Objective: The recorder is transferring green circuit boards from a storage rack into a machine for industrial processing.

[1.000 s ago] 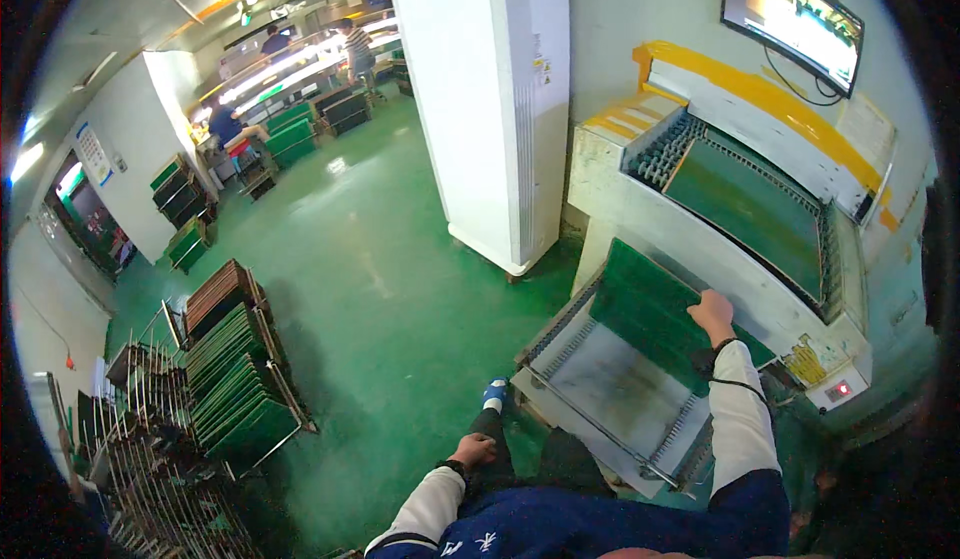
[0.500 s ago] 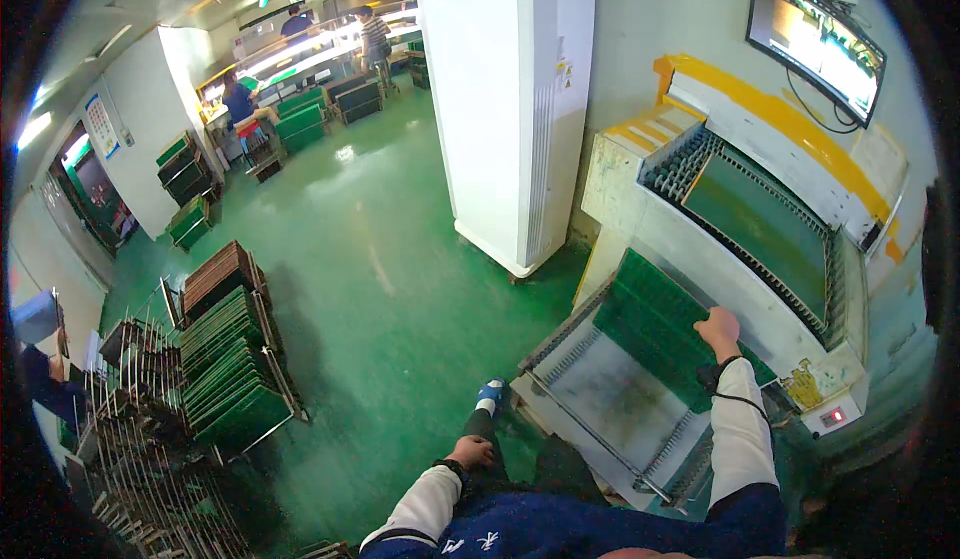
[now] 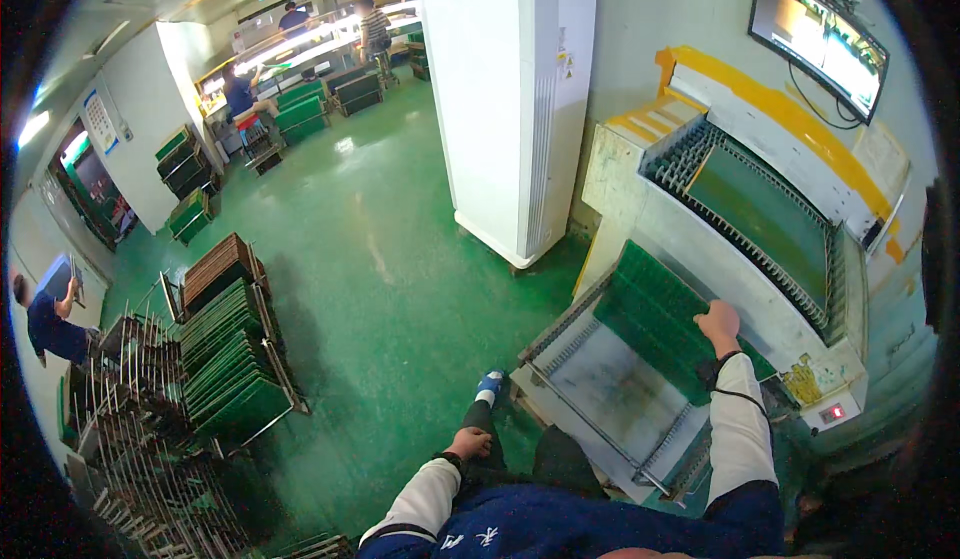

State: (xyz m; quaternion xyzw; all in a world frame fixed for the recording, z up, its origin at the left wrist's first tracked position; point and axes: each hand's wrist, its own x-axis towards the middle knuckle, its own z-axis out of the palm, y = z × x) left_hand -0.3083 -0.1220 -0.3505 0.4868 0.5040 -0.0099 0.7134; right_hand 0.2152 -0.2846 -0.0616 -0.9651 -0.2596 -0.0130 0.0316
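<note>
My right hand (image 3: 718, 324) is closed at the upper edge of a green board (image 3: 650, 319), which stands tilted in a slotted rack (image 3: 545, 379) in front of me. Its fingertips are partly hidden against the board. Bare slots line both sides of the rack's pale base (image 3: 610, 379). Over my thigh rests my left hand (image 3: 470, 444), its fingers curled and nothing visible in them.
Beyond the rack stands a roller conveyor machine (image 3: 640, 199) with a green board (image 3: 765, 224) on it. A tall white cabinet (image 3: 490, 109) is ahead. At left are racks of green boards (image 3: 230, 369) and a person (image 3: 55, 319) with a blue panel.
The person at the far left has come further into view with the blue panel. A seated person at the back has raised an arm. My hands have hardly moved.
</note>
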